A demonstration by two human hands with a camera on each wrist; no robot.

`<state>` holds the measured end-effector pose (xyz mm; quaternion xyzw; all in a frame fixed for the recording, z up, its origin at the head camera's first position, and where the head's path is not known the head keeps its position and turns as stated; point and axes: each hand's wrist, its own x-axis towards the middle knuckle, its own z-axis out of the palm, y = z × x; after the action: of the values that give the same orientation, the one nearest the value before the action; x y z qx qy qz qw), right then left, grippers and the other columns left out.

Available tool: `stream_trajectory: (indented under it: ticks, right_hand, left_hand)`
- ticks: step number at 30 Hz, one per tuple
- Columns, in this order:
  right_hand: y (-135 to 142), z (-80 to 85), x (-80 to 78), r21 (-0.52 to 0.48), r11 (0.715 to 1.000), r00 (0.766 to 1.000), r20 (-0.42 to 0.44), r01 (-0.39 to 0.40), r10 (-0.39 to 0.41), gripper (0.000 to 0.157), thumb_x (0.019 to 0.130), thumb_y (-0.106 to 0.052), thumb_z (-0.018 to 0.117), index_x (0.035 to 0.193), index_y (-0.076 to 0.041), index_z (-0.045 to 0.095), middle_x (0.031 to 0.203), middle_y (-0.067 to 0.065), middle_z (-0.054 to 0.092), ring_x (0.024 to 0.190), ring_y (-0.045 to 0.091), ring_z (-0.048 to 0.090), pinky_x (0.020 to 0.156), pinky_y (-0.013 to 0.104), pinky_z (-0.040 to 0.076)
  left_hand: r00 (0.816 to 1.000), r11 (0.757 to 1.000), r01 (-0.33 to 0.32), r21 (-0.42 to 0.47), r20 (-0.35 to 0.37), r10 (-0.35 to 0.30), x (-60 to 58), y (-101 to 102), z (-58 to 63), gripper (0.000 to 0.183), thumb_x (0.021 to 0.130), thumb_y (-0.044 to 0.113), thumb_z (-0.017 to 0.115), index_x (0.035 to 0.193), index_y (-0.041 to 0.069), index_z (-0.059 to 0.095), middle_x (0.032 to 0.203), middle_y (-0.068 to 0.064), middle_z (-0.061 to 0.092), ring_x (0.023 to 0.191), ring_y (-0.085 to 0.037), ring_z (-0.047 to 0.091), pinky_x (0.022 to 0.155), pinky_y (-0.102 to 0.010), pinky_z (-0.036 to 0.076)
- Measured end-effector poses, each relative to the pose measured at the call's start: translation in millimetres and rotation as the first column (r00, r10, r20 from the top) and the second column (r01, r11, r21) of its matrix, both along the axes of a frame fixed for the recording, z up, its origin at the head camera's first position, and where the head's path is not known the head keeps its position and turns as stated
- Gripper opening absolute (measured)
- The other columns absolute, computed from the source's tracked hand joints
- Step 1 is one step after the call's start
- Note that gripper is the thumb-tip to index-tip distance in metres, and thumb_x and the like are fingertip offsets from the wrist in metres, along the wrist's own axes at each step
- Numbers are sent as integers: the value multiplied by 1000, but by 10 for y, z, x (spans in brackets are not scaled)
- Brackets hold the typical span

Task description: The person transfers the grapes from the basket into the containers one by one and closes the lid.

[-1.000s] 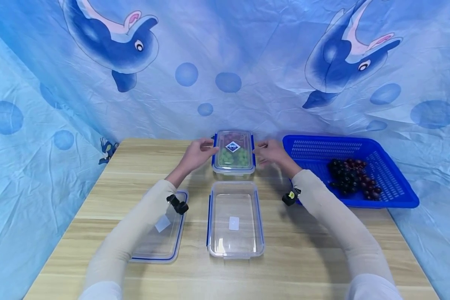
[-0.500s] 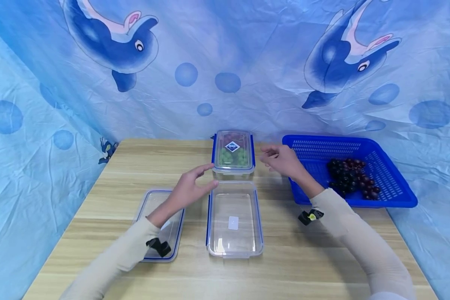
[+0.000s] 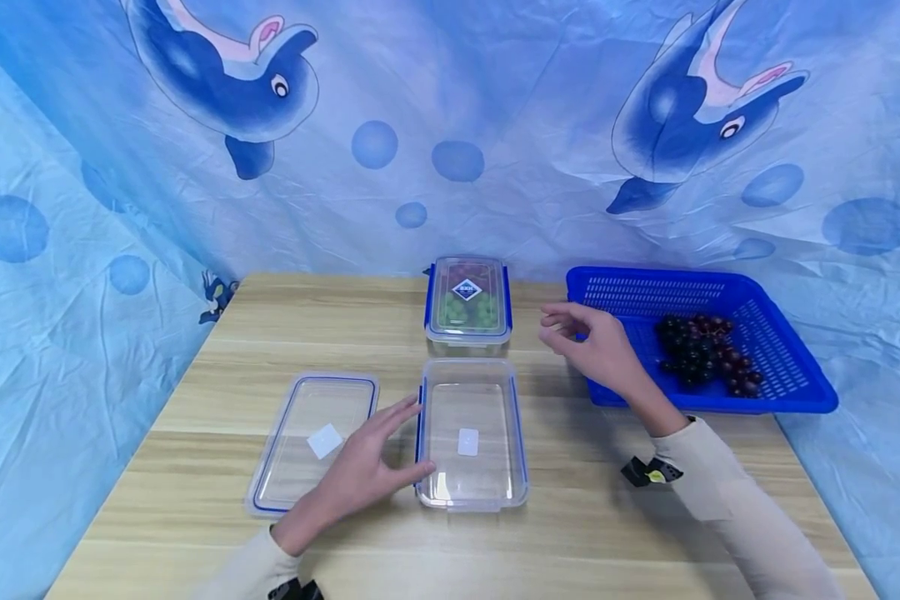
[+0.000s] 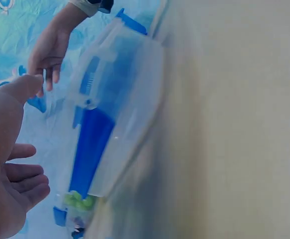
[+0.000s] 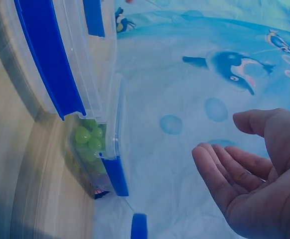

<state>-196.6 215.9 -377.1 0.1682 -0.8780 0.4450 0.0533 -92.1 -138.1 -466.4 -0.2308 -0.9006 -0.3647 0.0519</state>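
Note:
My left hand (image 3: pixel 363 467) hovers by the left side of the open clear container (image 3: pixel 472 492), fingers spread, nothing in it. In the left wrist view its palm and loose fingers show beside that container's wall (image 4: pixel 130 94). My right hand (image 3: pixel 596 346) is over the table near the blue basket's left edge, fingers loosely bent and holding nothing. The right wrist view shows the same hand (image 5: pixel 254 184) with a gap between thumb and fingers. Behind the open container stands a smaller lidded container (image 3: pixel 468 321) with green grapes (image 5: pixel 89 139) and darker fruit inside.
A clear lid (image 3: pixel 300 450) with a blue seal lies on the wooden table (image 3: pixel 217 400) at the left. The blue basket (image 3: pixel 802 404) at the right holds bunches of dark and red grapes (image 3: pixel 701 350). A blue dolphin-print sheet (image 3: pixel 525 167) hangs behind the table.
Both hands have drawn away from the small lidded container. The left came down and back to the open container's left side; the right moved back and right toward the basket.

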Motion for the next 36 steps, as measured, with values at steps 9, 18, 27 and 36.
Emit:
stream_trajectory:
  ticks: [9,18,27,36]
  right_hand:
    - [228,2,130,3,1000,999,-16,28,-28,39,99,-34,70,133,-15,67,117,8,74,95,17,71,71,23,60]
    - [594,19,200,-23,997,995,-77,67,-69,37,99,-24,70,135,-15,67,117,15,73,85,18,74,65,22,58]
    - [1131,215,173,58,978,976,-98,200,-194,31,97,-27,74,125,-14,73,103,-13,74,78,3,70,64,14,55]
    - [1812,206,35,198,948,968,-80,249,-237,37,97,-30,72,130,-14,69,97,-32,65,83,-7,62,61,14,49]
  left_hand:
    - [1000,1000,19,23,-23,-18,254,41,-173,95,75,60,84,148,6,53,160,-12,42,143,-40,44,112,-62,40]
    - [999,1000,21,-6,-30,-21,298,61,-246,97,70,55,89,144,3,56,159,-12,44,141,-35,47,113,-58,41]
    - [999,1000,5,-13,-42,-6,338,82,-271,96,75,63,83,145,3,56,159,-13,43,141,-38,47,113,-59,40]
    - [999,1000,-3,3,-51,4,346,103,-311,92,80,62,80,146,3,55,159,-11,43,140,-39,47,112,-60,40]
